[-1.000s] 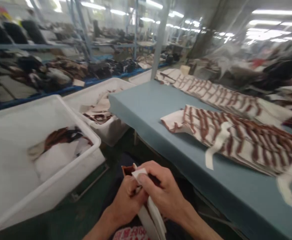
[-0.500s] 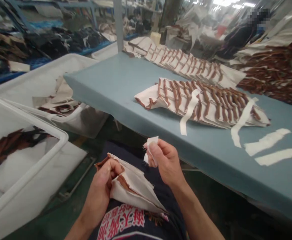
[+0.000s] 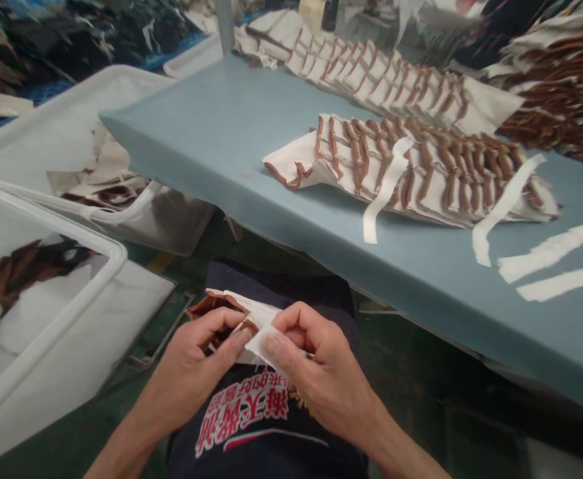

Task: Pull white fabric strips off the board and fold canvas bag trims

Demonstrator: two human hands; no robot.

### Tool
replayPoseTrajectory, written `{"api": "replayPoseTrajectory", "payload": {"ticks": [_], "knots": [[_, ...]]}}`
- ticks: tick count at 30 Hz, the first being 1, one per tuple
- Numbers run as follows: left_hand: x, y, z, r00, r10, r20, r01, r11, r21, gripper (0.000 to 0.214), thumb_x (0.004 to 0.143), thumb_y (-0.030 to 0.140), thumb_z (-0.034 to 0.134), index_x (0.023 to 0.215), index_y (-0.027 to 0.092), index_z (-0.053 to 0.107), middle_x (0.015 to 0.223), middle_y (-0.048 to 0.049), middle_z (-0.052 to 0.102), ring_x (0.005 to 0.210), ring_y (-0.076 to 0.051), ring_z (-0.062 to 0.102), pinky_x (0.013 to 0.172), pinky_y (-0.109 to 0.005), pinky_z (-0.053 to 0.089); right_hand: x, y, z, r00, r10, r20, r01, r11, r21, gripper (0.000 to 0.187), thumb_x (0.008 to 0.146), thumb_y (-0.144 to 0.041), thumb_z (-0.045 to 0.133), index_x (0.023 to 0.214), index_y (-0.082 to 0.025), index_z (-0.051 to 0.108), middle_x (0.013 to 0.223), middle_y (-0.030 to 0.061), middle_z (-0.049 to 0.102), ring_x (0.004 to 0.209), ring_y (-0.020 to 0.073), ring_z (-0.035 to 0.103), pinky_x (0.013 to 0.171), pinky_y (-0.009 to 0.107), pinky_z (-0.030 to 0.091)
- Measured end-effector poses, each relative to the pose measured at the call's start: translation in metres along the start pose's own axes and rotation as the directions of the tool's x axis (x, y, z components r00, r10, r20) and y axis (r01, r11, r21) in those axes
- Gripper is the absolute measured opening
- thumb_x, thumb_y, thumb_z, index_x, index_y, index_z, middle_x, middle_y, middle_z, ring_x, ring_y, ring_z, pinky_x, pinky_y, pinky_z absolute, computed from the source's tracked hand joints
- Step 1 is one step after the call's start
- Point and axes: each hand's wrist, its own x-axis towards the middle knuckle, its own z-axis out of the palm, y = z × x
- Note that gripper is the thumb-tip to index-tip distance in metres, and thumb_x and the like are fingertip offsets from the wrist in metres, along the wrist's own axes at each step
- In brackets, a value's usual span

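Over my lap, my left hand (image 3: 204, 349) is closed, pinching a folded piece of brown and off-white fabric (image 3: 226, 301) by its edge. My right hand (image 3: 311, 352) is closed on a small white strip (image 3: 258, 344), held between thumb and fingers right against the fabric's edge. Both hands nearly meet at that spot. Most of the fabric piece is hidden behind my hands. Loose threads hang below the strip.
On the blue-grey table (image 3: 181, 120) lies an overlapping row of brown-edged pieces (image 3: 421, 173), with a white strip (image 3: 385, 193) across it. Further strips (image 3: 550, 253) lie to the right. A second row (image 3: 371, 86) is behind. White bins (image 3: 116, 266) with fabric stand left.
My right hand has moved left and down, bringing the white strip to the fabric in my left hand. The view has tilted downward.
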Motion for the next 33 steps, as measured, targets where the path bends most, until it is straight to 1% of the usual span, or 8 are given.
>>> {"api": "replayPoseTrajectory", "payload": {"ticks": [3,7,15,19,25,27,31,33], "knots": [[0.014,0.014,0.003,0.996,0.087,-0.005,-0.087,0.996,0.007,0.027,0.095,0.041,0.070,0.086,0.023,0.088,0.078,-0.0043,0.084,0.066,-0.021,0.075,0.061,-0.023,0.057,0.000,-0.015,-0.005,0.998,-0.043,-0.056,0.035,0.990,-0.133,0.028,0.104,-0.046,0.068,0.093,-0.021,0.063,0.062,-0.0065,0.056,0.053,0.0090,0.044,0.051,0.022,0.028],[0.025,0.019,0.006,0.984,0.176,-0.002,-0.176,0.984,0.041,0.031,0.099,0.042,0.067,0.092,0.025,0.092,0.082,-0.0035,0.087,0.067,-0.020,0.076,0.061,-0.022,0.056,0.007,-0.028,-0.013,0.990,-0.066,-0.122,0.043,0.982,-0.184,0.027,0.102,-0.047,0.068,0.092,-0.022,0.062,0.060,-0.0066,0.056,0.051,0.0094,0.047,0.050,0.023,0.029],[0.027,0.020,0.009,0.980,0.197,-0.027,-0.196,0.980,0.039,0.033,0.104,0.044,0.066,0.098,0.026,0.093,0.088,-0.0023,0.087,0.073,-0.020,0.075,0.066,-0.022,0.055,0.008,-0.032,-0.012,0.981,-0.095,-0.166,0.054,0.970,-0.236,0.020,0.101,-0.040,0.068,0.093,-0.022,0.064,0.060,-0.0074,0.058,0.049,0.0084,0.044,0.049,0.022,0.029],[0.027,0.013,0.009,0.987,0.159,-0.019,-0.159,0.987,-0.014,0.034,0.105,0.048,0.067,0.101,0.027,0.094,0.093,-0.0026,0.087,0.077,-0.020,0.072,0.068,-0.023,0.054,0.010,-0.031,-0.011,0.980,-0.098,-0.174,0.057,0.972,-0.227,0.018,0.100,-0.037,0.069,0.092,-0.022,0.063,0.059,-0.0079,0.058,0.049,0.0084,0.044,0.049,0.022,0.029],[0.025,-0.010,0.003,0.994,0.050,0.096,-0.027,0.975,-0.221,0.033,0.109,0.050,0.066,0.115,0.029,0.091,0.102,-0.0033,0.086,0.081,-0.020,0.072,0.071,-0.025,0.054,0.012,-0.029,-0.013,0.989,-0.078,-0.122,0.058,0.985,-0.164,0.018,0.101,-0.037,0.071,0.094,-0.022,0.063,0.059,-0.0087,0.057,0.049,0.0082,0.043,0.046,0.022,0.028],[0.025,-0.014,0.002,0.995,0.031,0.098,-0.006,0.969,-0.248,0.034,0.109,0.051,0.067,0.114,0.027,0.091,0.099,-0.0046,0.085,0.079,-0.020,0.070,0.069,-0.026,0.053,0.012,-0.027,-0.013,0.992,-0.056,-0.112,0.041,0.990,-0.135,0.017,0.100,-0.036,0.071,0.096,-0.022,0.063,0.060,-0.0089,0.058,0.049,0.0081,0.043,0.045,0.021,0.029],[0.026,-0.015,0.003,0.996,-0.003,0.084,0.026,0.963,-0.268,0.038,0.106,0.055,0.070,0.111,0.024,0.091,0.083,-0.0041,0.080,0.068,-0.018,0.061,0.061,-0.025,0.049,0.015,-0.026,-0.015,0.993,-0.033,-0.111,0.021,0.994,-0.108,0.017,0.100,-0.037,0.071,0.097,-0.022,0.064,0.060,-0.0089,0.057,0.050,0.0081,0.043,0.045,0.020,0.029],[0.027,-0.013,0.004,0.997,-0.017,0.081,0.040,0.958,-0.284,0.039,0.104,0.056,0.071,0.108,0.023,0.092,0.082,-0.0045,0.079,0.067,-0.017,0.059,0.060,-0.025,0.049,0.018,-0.025,-0.015,0.994,-0.023,-0.103,0.013,0.996,-0.088,0.018,0.099,-0.038,0.072,0.096,-0.022,0.064,0.060,-0.0088,0.056,0.051,0.0081,0.044,0.045,0.019,0.029]]}}
